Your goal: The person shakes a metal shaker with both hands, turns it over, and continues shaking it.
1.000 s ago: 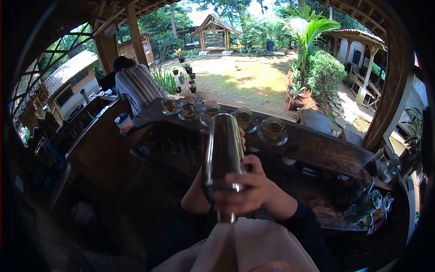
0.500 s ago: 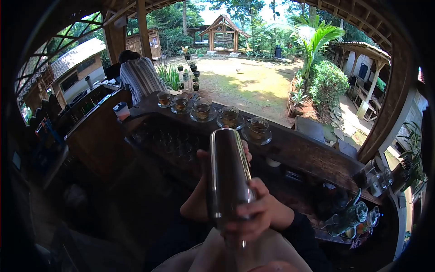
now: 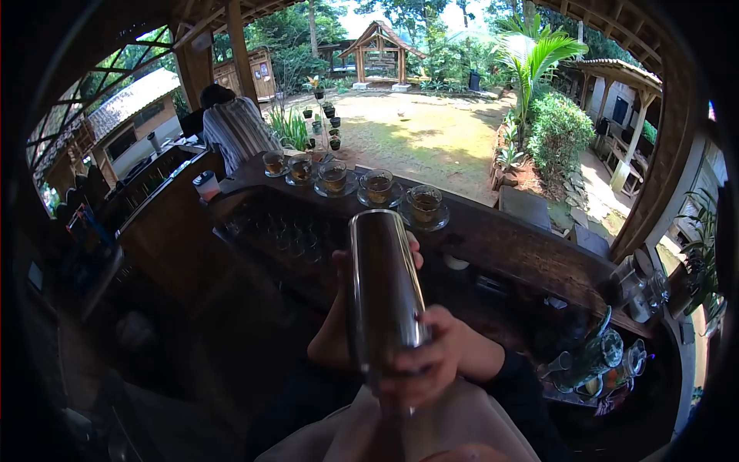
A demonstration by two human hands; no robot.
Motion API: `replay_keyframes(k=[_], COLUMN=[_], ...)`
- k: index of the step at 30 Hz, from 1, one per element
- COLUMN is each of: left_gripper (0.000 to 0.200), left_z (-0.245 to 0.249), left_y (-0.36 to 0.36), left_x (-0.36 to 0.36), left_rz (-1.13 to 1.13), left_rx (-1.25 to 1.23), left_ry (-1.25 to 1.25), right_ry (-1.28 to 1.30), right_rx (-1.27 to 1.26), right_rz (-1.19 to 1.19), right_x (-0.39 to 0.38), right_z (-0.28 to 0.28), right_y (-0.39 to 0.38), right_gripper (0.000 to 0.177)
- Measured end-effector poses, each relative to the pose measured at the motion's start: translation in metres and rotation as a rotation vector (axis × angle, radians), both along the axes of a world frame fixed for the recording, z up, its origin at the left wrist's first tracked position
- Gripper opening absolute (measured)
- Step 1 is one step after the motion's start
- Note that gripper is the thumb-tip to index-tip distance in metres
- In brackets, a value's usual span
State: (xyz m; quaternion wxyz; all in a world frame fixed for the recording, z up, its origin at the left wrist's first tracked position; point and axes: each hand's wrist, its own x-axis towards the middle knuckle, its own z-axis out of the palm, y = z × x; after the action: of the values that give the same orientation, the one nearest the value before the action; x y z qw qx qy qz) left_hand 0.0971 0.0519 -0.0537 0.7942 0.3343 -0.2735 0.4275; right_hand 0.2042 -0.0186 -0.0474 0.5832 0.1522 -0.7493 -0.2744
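Shaker [image 3: 382,292], steel, was nearly upright and close in front of you, its top tipped slightly left, held in both hands above a pale cloth [image 3: 454,420] at the bottom of the view. Your right hand [image 3: 431,360] was closed around its lower end, with the fingers wrapped across the front of the metal. Your left hand [image 3: 332,323] gripped it from behind and higher up; the body hid most of that hand, and only the thumb at the left edge and fingertips [image 3: 414,248] at the right edge showed. Behind the shaker ran a dark wooden counter [image 3: 531,250] with five cups [image 3: 377,185] of brown drink on saucers in a row. Glass teapots [image 3: 596,358] sat at its right end. A person [image 3: 235,131] in a striped shirt stood at the far left end, well apart from you.
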Motion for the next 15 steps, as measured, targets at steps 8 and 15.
replay_keyframes(k=[8,15], left_gripper=[0.055,0.092], left_z=[-0.014,-0.007], left_y=[0.026,0.042], left_x=[-0.017,-0.063], left_rz=[-0.269,-0.003], left_rx=[-0.737,0.133], left_ry=[0.180,0.082], right_ry=[0.135,0.107], right_rx=[-0.777,-0.035], right_rz=[-0.276,0.044], right_x=[-0.006,-0.057], right_z=[0.032,-0.008], right_y=[0.024,0.037], right_gripper=[0.038,0.029])
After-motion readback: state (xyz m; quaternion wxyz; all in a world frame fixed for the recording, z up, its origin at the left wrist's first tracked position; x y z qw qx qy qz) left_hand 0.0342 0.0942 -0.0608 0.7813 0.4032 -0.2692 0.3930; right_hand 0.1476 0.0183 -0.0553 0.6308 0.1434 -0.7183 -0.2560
